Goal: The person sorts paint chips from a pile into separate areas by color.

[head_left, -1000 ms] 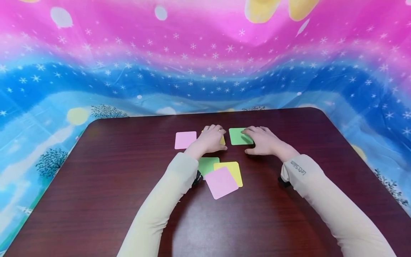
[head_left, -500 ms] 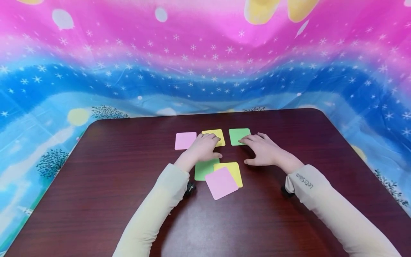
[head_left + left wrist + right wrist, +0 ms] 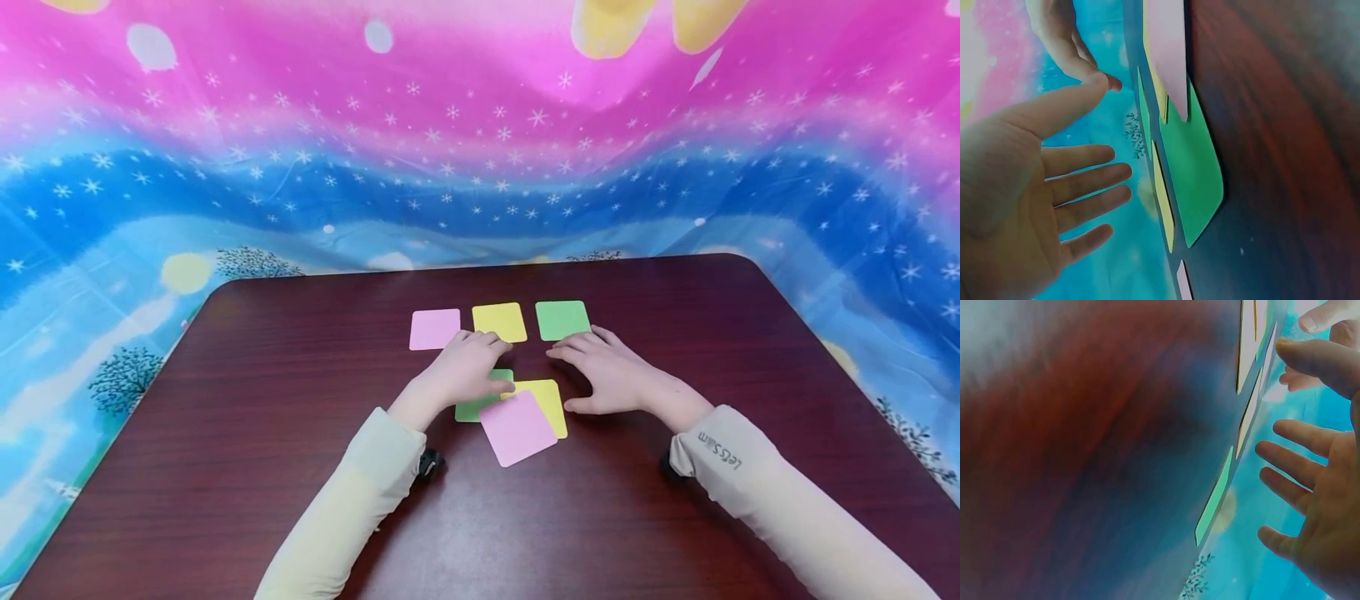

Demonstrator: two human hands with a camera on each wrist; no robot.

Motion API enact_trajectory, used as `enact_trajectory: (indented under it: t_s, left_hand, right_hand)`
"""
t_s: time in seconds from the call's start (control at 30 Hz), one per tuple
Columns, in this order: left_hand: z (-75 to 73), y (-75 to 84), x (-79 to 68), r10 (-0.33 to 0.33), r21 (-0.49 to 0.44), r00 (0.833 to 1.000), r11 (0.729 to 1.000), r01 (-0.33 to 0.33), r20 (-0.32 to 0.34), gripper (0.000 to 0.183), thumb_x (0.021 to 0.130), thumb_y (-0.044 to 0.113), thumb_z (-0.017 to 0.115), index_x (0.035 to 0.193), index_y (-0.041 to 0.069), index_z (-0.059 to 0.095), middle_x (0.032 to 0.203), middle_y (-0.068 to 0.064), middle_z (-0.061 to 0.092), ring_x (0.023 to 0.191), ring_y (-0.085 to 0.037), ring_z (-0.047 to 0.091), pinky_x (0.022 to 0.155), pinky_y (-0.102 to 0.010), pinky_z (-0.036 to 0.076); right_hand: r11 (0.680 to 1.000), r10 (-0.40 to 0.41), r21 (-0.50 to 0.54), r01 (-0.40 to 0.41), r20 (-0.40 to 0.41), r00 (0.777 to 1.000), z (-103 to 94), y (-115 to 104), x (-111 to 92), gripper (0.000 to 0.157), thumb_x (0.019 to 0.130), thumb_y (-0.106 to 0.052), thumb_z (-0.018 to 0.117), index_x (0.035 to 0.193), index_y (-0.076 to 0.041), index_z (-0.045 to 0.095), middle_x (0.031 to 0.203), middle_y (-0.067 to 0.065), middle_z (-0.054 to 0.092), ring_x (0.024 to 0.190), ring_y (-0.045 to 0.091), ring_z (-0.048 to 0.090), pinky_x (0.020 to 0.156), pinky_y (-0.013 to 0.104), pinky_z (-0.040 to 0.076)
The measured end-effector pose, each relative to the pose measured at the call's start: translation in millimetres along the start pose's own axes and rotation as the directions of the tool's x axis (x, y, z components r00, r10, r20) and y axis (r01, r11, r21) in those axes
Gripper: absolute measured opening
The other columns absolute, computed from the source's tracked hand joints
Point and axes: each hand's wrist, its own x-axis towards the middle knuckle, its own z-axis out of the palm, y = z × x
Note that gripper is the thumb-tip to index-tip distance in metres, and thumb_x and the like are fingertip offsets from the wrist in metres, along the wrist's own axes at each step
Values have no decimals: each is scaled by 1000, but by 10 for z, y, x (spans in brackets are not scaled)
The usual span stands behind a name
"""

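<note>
Left hand has drawn back from far yellow card, right hand from far green card

The worktop is viewed forward and down from above (head); its cards are shared by low, close wrist views.

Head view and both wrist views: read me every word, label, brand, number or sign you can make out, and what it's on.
"Let'sSlim": on the right sleeve, near the cuff; small and upside down, so the last letters are uncertain.
Cards: no text on the visible faces.
Black wrist device at the left cuff: too small to read any marking.
</note>
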Motion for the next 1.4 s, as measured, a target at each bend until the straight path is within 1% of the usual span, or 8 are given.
enact_trajectory:
  t_s: [0.23,0.33,0.5,0.73,0.87,1.1,1.27,1.4]
  left_hand:
    - [50,29,-151,38,2,999,999,-38,-19,56,77,54,61,119,17,60,113,2,59,108,-15,53,94,-36,34]
    - [57,43,-201,47,-8,999,999,-47,-23,54,76,54,62,117,18,61,110,3,60,105,-15,53,92,-36,34]
    - [72,72,-289,52,-17,998,998,-53,-24,56,74,55,63,115,17,62,105,3,59,99,-16,53,91,-35,34]
    - [68,124,-398,63,-7,998,998,-63,-7,56,73,56,63,113,17,63,103,3,59,97,-16,53,92,-35,32]
    - [78,164,-439,59,-8,998,998,-59,0,57,71,58,64,111,17,63,105,3,59,97,-16,53,89,-35,33]
    - [83,194,-487,61,-13,998,998,-60,16,55,68,58,67,104,17,65,95,5,56,92,-15,52,83,-34,35]
    - [101,181,-498,78,-6,997,997,-78,8,55,66,54,70,106,18,65,94,5,54,91,-15,52,82,-32,33]
    - [110,183,-492,89,-4,996,996,-89,15,55,65,51,72,109,18,64,97,5,54,94,-14,53,84,-32,33]
  right_hand:
    - [999,-38,23,37,4,999,53,-105,-57,67,69,-45,71,125,-12,53,126,2,51,120,23,41,101,56,24]
    - [998,-53,38,53,7,999,73,-148,-69,67,69,-44,71,125,-12,53,125,1,51,119,22,41,101,56,23]
    - [993,-104,55,104,-2,995,74,-239,-70,66,67,-42,73,123,-11,54,125,1,51,118,22,42,102,57,21]
    - [986,-150,81,146,39,988,91,-335,-50,68,66,-45,73,123,-13,54,126,0,50,119,20,41,104,55,18]
    - [985,-155,92,149,66,986,116,-370,-45,71,65,-44,75,125,-13,53,125,-1,50,119,19,41,105,55,17]
    - [985,-159,84,151,98,982,147,-408,-13,73,65,-44,75,127,-13,52,126,-3,49,119,18,41,106,54,15]
    - [984,-166,76,159,101,981,146,-419,21,74,66,-44,74,129,-14,50,128,-3,49,121,18,40,107,53,15]
    - [984,-165,87,156,106,981,147,-422,39,73,64,-43,75,128,-15,51,125,-4,51,120,17,40,107,52,15]
